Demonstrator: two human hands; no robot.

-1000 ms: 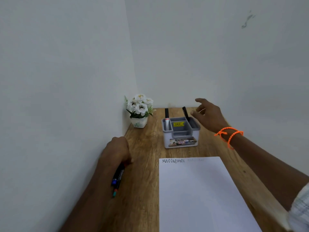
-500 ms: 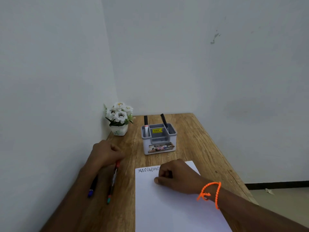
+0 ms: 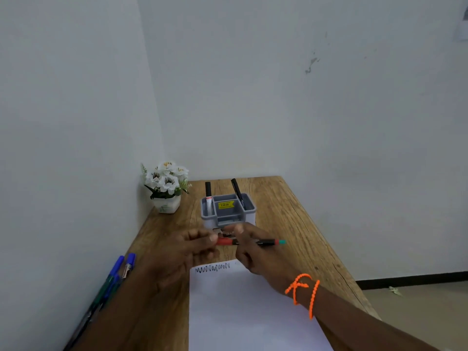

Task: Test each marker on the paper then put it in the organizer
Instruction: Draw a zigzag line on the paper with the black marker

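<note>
Marker (image 3: pixel 249 241) being held level in mid-air between both hands, above the desk (image 3: pixel 291 224) and just in front of the organizer (image 3: pixel 228 211). Left hand (image 3: pixel 182 252) is pinching the red cap end; right hand (image 3: pixel 255 252) is gripping the black barrel, teal tail sticking out past its far side. Looks like uncapping is happening (judgement only, cap still seems on).

Handling: marker is likely light, stiff, smooth plastic, not fragile. Best hold is mid-barrel with the right hand, cap pulled straight off with the left; a slippery barrel may be twisting if pinched too near the tail.

Around: paper (image 3: pixel 248 312) is lying below and toward the person from the hands, scribble line (image 3: pixel 212 269) at its top edge just under the hands. Two markers are already standing in the organizer beyond the hands. Blue pens (image 3: pixel 121 269) are lying outside the left forearm by the wall. Flower pot (image 3: pixel 166 191) is sitting beyond the left hand, in the corner. Orange bracelet (image 3: pixel 304 290) is on the right wrist. Nothing is blocking the way down to the paper; the organizer is standing close ahead.
</note>
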